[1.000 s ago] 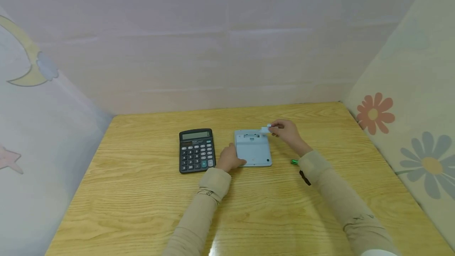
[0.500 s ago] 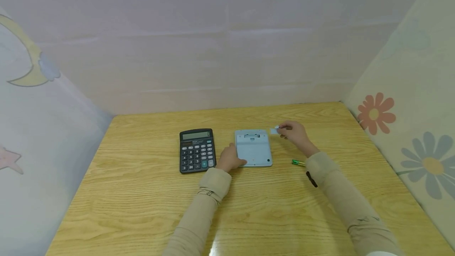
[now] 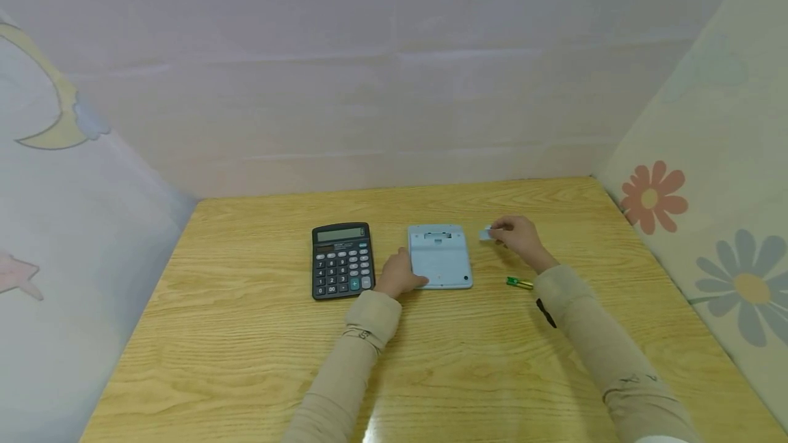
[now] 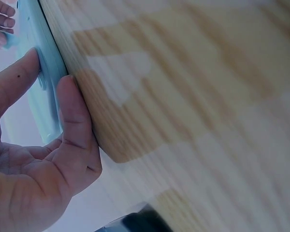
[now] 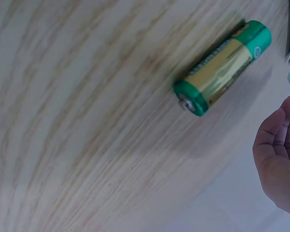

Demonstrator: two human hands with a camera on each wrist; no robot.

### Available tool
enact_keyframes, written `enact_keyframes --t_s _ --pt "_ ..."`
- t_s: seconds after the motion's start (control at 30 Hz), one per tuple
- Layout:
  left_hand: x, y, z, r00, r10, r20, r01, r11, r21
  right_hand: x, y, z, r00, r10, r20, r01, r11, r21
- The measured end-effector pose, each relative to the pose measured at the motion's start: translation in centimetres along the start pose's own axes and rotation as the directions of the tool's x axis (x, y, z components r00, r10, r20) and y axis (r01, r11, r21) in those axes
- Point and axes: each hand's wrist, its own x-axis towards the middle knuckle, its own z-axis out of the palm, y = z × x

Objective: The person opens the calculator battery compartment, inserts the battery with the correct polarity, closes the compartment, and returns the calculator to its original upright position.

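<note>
A light blue calculator (image 3: 442, 260) lies back side up on the table, its battery compartment (image 3: 438, 236) uncovered near the far edge. My left hand (image 3: 397, 275) grips the calculator's near left corner; in the left wrist view the thumb (image 4: 26, 72) and curled fingers meet its edges. To the right of the calculator, my right hand (image 3: 520, 236) pinches a small light blue battery cover (image 3: 484, 234) between thumb and fingertips. Nearer to me, a green and gold battery (image 5: 222, 67) lies on the wood beside the right forearm. The cover is mostly out of the right wrist view.
A black desk calculator (image 3: 342, 262) lies face up left of the left hand. Next to the right sleeve is a dark, slim object (image 3: 546, 314), partly hidden. The wooden table (image 3: 246, 333) meets walls at the back and sides.
My right hand has carried the battery cover away from the blue calculator, rightward and slightly toward me. More of the battery shows past the sleeve. The left hand has stayed in place.
</note>
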Motion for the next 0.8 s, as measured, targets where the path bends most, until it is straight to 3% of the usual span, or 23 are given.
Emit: enact_keyframes --t_s 0.23,0.8 --pt "-0.2 0.1 0.0 1.000 -0.013 0.000 0.013 1.000 0.000 0.3 0.8 0.1 0.999 0.034 0.015 -0.033 0.998 -0.055" --pt "-0.1 0.1 0.0 1.000 -0.002 -0.002 0.002 1.000 -0.003 -0.1 1.2 -0.1 1.000 0.010 0.018 -0.008 0.994 -0.106"
